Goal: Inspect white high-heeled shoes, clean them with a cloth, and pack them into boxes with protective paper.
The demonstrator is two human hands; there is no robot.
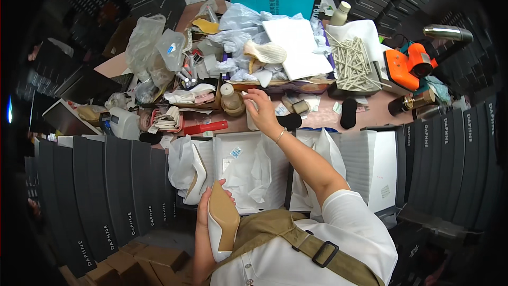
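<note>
As the head view looks down past the apron (264, 233), the left hand (205, 206) is wrapped around a white pointed shoe (224, 220), held just in front of the near left corner of the open box (278, 175), toe up and tan sole facing the camera. It looks light, with a firm sole and a smooth upper that might slip or scuff under hard fingertips; the waist and sides seem the best place to hold, sparing the pointed toe and the heel end. A second white shoe (199, 173) rests in wrapping at the left of the open box, close enough for the two to knock. Beyond the open box, the right hand (259, 111) has its fingers bent beside a bottle (232, 100); whether they grip the pale thing beneath them cannot be told. Upright dark boxes (119, 196) wall in the space left of the open box, while another open box with paper (365, 164) adjoins it on the right. Past its far edge, the bottle and a red tool (206, 127) crowd the table (378, 107), so the easier room appears to be above the box's own lining and loose tissue (260, 172).
</note>
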